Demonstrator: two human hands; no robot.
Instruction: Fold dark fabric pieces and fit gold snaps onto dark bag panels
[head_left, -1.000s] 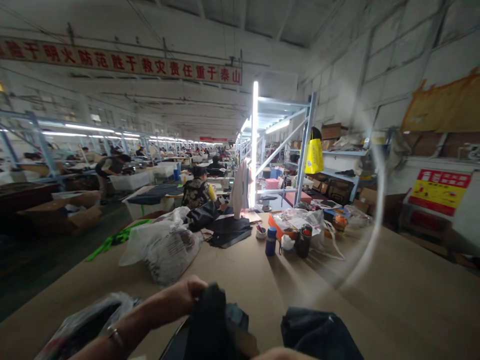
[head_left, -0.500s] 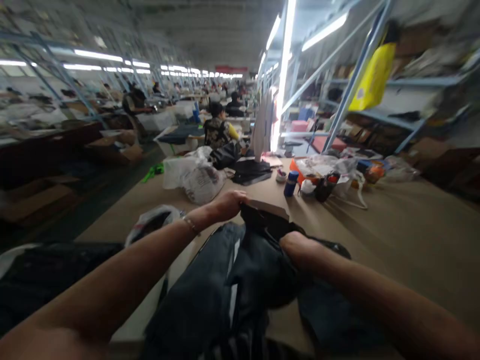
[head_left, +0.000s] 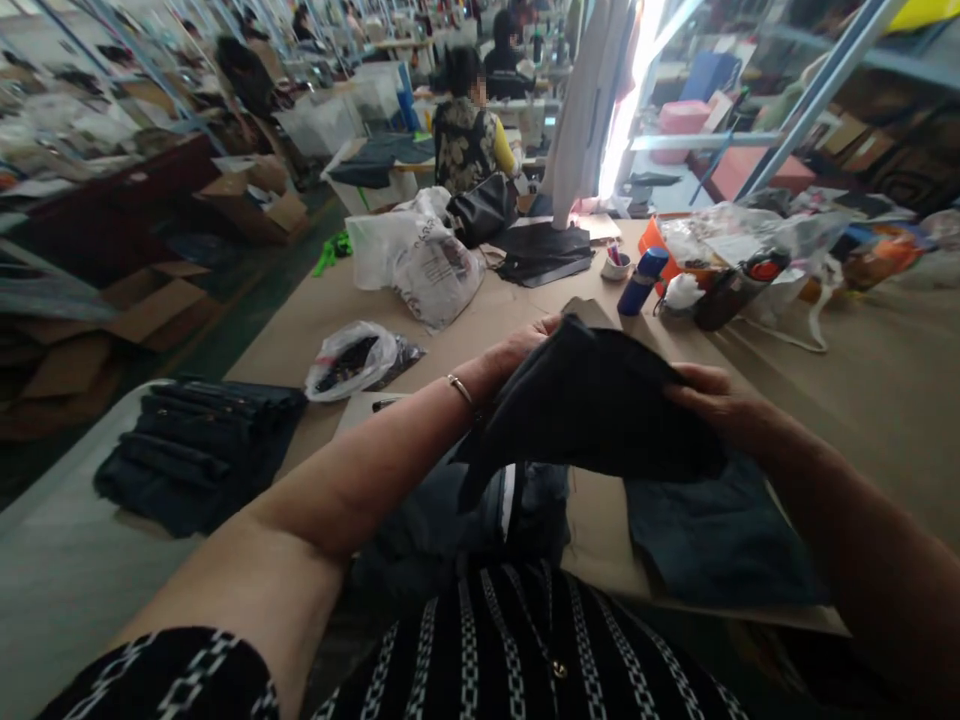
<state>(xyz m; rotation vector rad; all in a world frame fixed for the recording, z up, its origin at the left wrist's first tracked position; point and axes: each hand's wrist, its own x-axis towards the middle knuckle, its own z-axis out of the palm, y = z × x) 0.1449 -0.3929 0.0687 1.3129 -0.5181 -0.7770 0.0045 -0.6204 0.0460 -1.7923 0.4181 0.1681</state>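
A dark piece of garment cloth (head_left: 600, 405) is stretched between my two hands, raised over the table. My left hand (head_left: 529, 345), with a bangle at the wrist, grips its upper left corner; the fingertips are partly hidden behind the cloth. My right hand (head_left: 709, 395) pinches its right edge, thumb underneath out of clear sight. Just behind the top edge shows a tan flat piece (head_left: 589, 312), perhaps card. Below the cloth, dark blue fabric with a white strip (head_left: 508, 500) lies near my body. More dark blue fabric (head_left: 724, 530) rests flat under my right forearm.
A folded stack of dark garments (head_left: 199, 440) lies left, near an open plastic bag (head_left: 352, 360) of small dark pieces. Farther back are a white bag (head_left: 439, 265), a blue bottle (head_left: 643, 282), a dark flask (head_left: 739, 290) and an orange basket (head_left: 656, 245). A person (head_left: 469, 130) sits beyond the table.
My view has tilted down. Both hands have spread apart, and the dark cloth, bunched and hanging before, is now opened out between them. The blue fabric with the white strip now lies lower.
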